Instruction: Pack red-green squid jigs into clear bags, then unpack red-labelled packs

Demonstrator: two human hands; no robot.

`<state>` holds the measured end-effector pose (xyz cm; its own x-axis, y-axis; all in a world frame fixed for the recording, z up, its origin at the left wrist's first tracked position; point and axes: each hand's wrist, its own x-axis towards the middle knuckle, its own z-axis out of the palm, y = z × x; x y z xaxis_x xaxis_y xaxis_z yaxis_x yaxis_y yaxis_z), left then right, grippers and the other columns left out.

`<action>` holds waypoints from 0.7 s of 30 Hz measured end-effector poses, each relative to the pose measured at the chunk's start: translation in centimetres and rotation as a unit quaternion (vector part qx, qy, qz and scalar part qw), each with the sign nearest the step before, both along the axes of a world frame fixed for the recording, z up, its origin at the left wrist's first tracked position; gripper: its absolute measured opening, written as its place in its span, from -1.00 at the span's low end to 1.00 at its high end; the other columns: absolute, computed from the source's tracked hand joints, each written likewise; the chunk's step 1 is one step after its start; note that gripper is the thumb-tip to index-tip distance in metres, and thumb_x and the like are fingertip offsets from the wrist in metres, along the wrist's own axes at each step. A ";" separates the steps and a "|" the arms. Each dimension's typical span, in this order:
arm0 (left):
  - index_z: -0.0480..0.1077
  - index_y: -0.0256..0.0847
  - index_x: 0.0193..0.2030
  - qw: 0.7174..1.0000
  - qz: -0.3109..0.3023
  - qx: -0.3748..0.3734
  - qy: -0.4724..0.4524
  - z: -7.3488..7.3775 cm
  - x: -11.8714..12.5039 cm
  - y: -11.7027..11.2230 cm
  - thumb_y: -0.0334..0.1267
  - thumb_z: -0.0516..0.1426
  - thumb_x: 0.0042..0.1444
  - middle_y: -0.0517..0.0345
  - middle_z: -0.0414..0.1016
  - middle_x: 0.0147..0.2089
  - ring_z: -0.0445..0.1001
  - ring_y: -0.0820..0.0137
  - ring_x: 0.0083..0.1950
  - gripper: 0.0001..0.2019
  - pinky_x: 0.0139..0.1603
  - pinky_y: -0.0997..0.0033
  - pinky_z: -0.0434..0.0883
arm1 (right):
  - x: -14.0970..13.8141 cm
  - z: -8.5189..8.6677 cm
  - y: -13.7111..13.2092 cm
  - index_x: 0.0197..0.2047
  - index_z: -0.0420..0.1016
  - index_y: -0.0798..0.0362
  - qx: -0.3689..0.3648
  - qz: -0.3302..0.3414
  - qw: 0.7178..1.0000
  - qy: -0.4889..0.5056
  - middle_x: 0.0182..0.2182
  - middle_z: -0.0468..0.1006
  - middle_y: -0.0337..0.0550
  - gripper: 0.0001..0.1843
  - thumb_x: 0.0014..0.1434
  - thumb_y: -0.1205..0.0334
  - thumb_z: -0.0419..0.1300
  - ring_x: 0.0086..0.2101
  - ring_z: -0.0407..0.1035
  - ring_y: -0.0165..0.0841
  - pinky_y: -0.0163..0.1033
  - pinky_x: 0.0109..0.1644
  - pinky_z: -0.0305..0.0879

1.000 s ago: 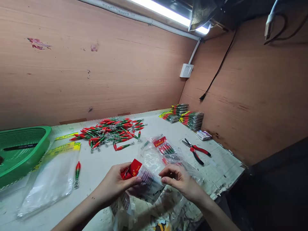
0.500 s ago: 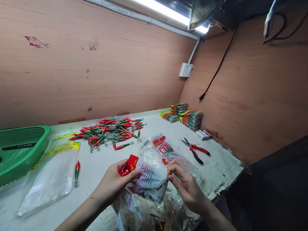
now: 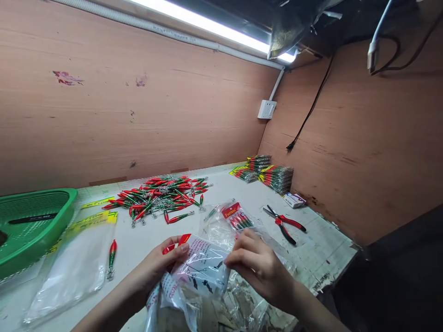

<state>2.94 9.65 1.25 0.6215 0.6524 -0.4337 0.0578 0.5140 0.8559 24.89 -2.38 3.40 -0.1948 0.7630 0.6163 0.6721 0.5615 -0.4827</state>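
My left hand (image 3: 157,265) grips the red top of a printed plastic packaging bag (image 3: 202,263), thumb on the front. Fingers of my right hand (image 3: 261,265) are pinched together at the bag's right edge. Small print and dark line drawings cover the bag's pale face. Below it, more printed and clear plastic bags (image 3: 180,299) are bunched at the table's near edge. Just behind my right hand lies a red-headed "Fortune" pack (image 3: 236,214) with several red-and-green fishing lures inside. What my right fingertips pinch is partly hidden.
A heap of red-and-green fishing lures (image 3: 162,196) lies at the back. Left are a green basket (image 3: 51,244) with a black pen (image 3: 32,218), yellow-headed clear bags (image 3: 72,263) and one loose lure (image 3: 111,258). Right are red-handled pliers (image 3: 284,226), a small box (image 3: 293,200) and stacked lure packs (image 3: 277,177).
The printed bag has shifted left and turned, so its drawings show more fully. My right hand has moved slightly left, to its edge. The camera view has tilted up slightly.
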 end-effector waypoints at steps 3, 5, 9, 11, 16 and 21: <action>0.20 -0.06 0.15 0.985 -0.049 0.165 0.032 0.3 -1.0 0.3 0.03 0.42 -0.44 0.11 0.53 -0.18 0.50 0.24 -0.18 -0.07 -0.07 0.27 0.39 | -0.2 1.0 3.5 -0.33 0.43 0.07 -0.035 -0.043 0.995 0.084 -0.42 0.39 -0.18 -0.86 0.24 0.36 0.08 -0.36 0.28 -0.38 -0.27 -0.28 0.22; 0.34 -0.09 0.02 0.941 -0.053 0.311 0.123 0.9 -1.5 1.0 0.09 0.33 -0.30 0.09 0.53 -0.18 0.48 0.18 -0.13 -0.31 -0.05 0.28 0.36 | -0.4 1.6 7.1 -0.38 0.43 0.06 -0.064 -0.060 0.983 0.162 -0.44 0.39 -0.22 -0.89 0.19 0.31 0.12 -0.39 0.28 -0.39 -0.27 -0.27 0.21; 0.45 -0.18 -0.28 0.788 0.063 0.481 0.378 3.1 -1.9 5.6 0.01 0.00 0.08 0.04 0.52 -0.35 0.47 0.12 -0.24 -0.66 -0.22 0.29 0.34 | -1.6 2.5 16.3 -0.40 0.38 0.06 -0.082 -0.076 0.964 0.242 -0.46 0.42 -0.27 -0.87 0.17 0.24 0.13 -0.41 0.29 -0.43 -0.29 -0.27 0.24; 0.46 -0.19 -0.27 0.749 0.099 0.461 0.465 4.1 -2.0 9.5 -0.03 -0.06 0.17 0.03 0.54 -0.37 0.49 0.10 -0.21 -0.64 -0.24 0.31 0.33 | -3.1 2.6 20.7 -0.36 0.37 0.09 -0.091 -0.096 0.951 0.278 -0.46 0.41 -0.28 -0.82 0.24 0.19 0.09 -0.44 0.29 -0.45 -0.30 -0.30 0.26; 0.47 -0.29 -0.23 0.717 0.156 0.405 0.546 5.7 -2.6 18.4 -0.08 0.03 0.24 -0.06 0.54 -0.18 0.49 0.16 -0.06 -0.69 -0.09 0.19 0.39 | -9.8 1.9 26.1 -0.28 0.41 0.14 -0.117 -0.086 0.946 0.290 -0.36 0.46 -0.24 -0.82 0.27 0.19 0.13 -0.36 0.37 -0.43 -0.24 -0.23 0.33; 0.37 -0.28 0.01 0.707 0.210 0.352 0.577 6.7 -3.9 22.0 -0.10 0.12 0.21 -0.02 0.45 0.03 0.46 0.26 0.00 -0.66 0.02 0.08 0.43 | -13.8 0.2 20.5 0.01 0.39 0.12 -0.170 -0.034 0.957 0.230 -0.28 0.53 -0.11 -0.70 0.20 0.37 0.09 -0.42 0.36 -0.39 -0.24 -0.27 0.26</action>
